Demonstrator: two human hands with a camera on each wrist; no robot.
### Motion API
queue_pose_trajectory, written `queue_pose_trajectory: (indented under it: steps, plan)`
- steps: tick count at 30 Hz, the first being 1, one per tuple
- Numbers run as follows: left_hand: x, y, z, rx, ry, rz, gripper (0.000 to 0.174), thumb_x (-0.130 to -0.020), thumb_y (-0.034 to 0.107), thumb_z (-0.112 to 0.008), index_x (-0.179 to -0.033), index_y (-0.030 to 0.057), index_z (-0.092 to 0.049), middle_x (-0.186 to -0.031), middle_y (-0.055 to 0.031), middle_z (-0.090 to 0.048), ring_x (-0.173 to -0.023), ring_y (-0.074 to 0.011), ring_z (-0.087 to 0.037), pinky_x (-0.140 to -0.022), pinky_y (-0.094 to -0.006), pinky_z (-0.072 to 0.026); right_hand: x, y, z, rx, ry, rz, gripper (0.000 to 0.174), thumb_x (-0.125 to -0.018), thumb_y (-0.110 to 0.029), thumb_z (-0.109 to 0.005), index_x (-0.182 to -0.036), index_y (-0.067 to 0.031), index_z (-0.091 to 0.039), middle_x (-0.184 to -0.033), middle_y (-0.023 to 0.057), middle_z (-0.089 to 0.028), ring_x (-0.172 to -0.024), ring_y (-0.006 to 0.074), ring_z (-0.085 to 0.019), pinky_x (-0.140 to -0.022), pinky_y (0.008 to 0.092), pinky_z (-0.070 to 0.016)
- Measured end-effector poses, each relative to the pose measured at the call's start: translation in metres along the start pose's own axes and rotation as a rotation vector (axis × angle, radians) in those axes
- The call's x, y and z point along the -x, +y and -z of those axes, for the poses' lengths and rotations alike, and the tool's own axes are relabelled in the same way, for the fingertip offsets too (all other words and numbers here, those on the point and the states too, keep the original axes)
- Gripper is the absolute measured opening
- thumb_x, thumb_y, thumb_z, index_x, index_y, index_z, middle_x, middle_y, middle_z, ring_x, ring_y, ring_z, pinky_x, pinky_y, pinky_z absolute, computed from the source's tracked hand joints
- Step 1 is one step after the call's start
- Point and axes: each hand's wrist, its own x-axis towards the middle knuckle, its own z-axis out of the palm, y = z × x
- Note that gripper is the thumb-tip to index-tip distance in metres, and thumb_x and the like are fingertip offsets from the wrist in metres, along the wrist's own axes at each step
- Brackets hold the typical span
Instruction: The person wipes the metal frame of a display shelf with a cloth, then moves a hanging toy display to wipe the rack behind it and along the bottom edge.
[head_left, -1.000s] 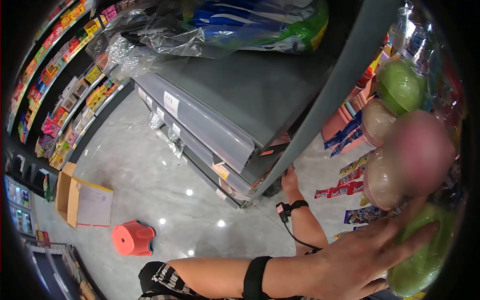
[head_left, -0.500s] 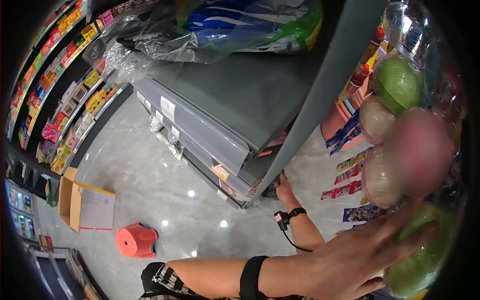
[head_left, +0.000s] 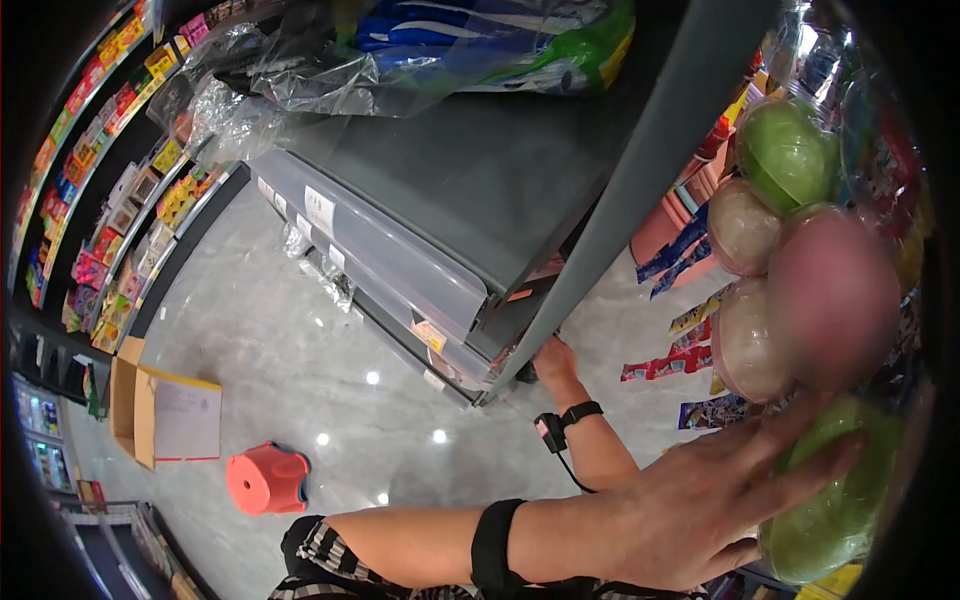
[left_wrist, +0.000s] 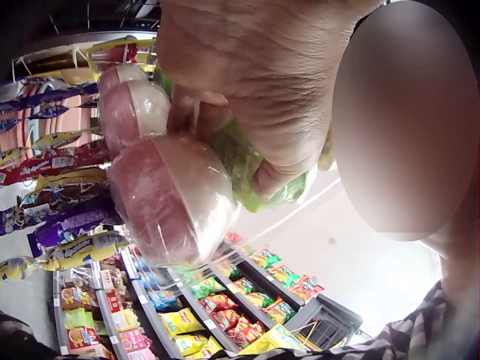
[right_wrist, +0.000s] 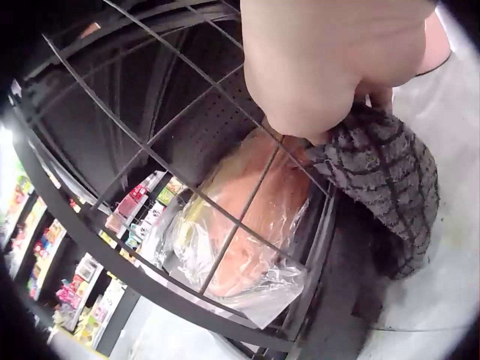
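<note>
On the right of the head view, my left hand (head_left: pixel 660 510) grips a green plastic-wrapped ball (head_left: pixel 835 500), fingers spread over it. The left wrist view shows its thumb against the green wrapping (left_wrist: pixel 244 161). Next to it hang a pink ball (head_left: pixel 835 300) and pale balls (head_left: pixel 750 340); the pale ones have pink halves in the left wrist view. Low beside the shelf's end, my right hand (head_left: pixel 555 362) reaches down. In the right wrist view it holds a grey checked cloth (right_wrist: pixel 386 169) at the black wire grid (right_wrist: pixel 225 210), with its fingertips partly hidden.
A grey shelf unit (head_left: pixel 430 200) stands in the middle, plastic-bagged goods (head_left: pixel 480 45) on top. Behind the grid lies an orange bagged item (right_wrist: pixel 247 217). A red stool (head_left: pixel 268 478) and an opened carton (head_left: pixel 180 410) stand on the floor. Snack packets (head_left: pixel 670 365) hang at right.
The head view has shifted slightly, moving the shelf and balls a little left. My right hand stays low by the shelf's end, and my left hand stays on the green ball.
</note>
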Motion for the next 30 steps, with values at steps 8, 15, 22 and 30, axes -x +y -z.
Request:
queue_pose_trajectory:
  steps: [8,15,22,30]
  plan:
    - [-0.002,0.002,0.0,-0.018,0.046,-0.073,0.092,-0.069,0.007,-0.07,-0.147,0.011,-0.021,-0.151,-0.0271,-0.006,-0.123,-0.0456,-0.042,-0.097,-0.0471,-0.0451,0.025,0.0,-0.024,-0.22,0.063,0.122,0.057,-0.087,-0.016,-0.055,-0.139,-0.009,-0.033,-0.112,0.0292,-0.057,-0.102,0.0447,-0.055,-0.087,0.0481,-0.0453]
    - [-0.002,-0.001,0.001,-0.014,0.076,-0.079,0.089,-0.069,0.008,-0.071,-0.145,0.0088,-0.025,-0.151,-0.0273,-0.008,-0.126,-0.0455,-0.039,-0.098,-0.0471,-0.0442,0.074,-0.02,0.005,-0.488,0.149,0.099,0.055,-0.088,-0.01,-0.054,-0.14,-0.011,-0.036,-0.124,0.0238,-0.054,-0.112,0.041,-0.053,-0.093,0.0402,-0.0437]
    - [-0.002,-0.003,0.002,-0.009,0.071,-0.086,0.085,-0.071,0.01,-0.071,-0.144,0.0085,-0.027,-0.15,-0.0283,-0.009,-0.125,-0.0457,-0.04,-0.097,-0.0472,-0.0451,0.078,-0.073,0.105,-0.435,0.411,0.194,0.052,-0.083,0.001,-0.054,-0.133,-0.0105,-0.046,-0.117,0.0214,-0.058,-0.109,0.0393,-0.055,-0.091,0.0381,-0.0454]
    - [-0.002,0.0,0.001,-0.019,0.077,-0.068,0.085,-0.071,0.01,-0.07,-0.144,0.0088,-0.026,-0.15,-0.0285,-0.009,-0.124,-0.0458,-0.041,-0.097,-0.0471,-0.0453,0.048,-0.076,0.102,-0.15,0.471,0.148,0.067,-0.076,0.005,-0.058,-0.137,-0.0209,-0.044,-0.097,0.0197,-0.061,-0.088,0.04,-0.059,-0.076,0.0442,-0.0493]
